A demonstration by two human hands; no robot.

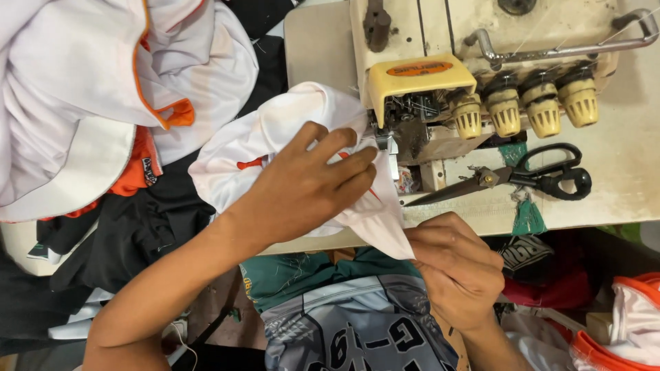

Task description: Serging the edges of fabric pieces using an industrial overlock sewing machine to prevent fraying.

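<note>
1. The left hand point(313, 180) lies flat, fingers spread, pressing the white cloth point(275, 144) onto the counter point(619, 172) by the sewing machine point(481, 55)
2. The right hand point(457, 264) has its grip pinched shut on the cloth's lower edge at the counter's front
3. The cloth is white, crumpled, with orange marks
4. One pair of scissors point(529, 177), four yellow knobs point(543, 110)

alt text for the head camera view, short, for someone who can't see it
Two bare hands feed white fabric into a cream sewing machine: left hand flat on top, right hand pinching its near edge. Black scissors lie beside.
</note>
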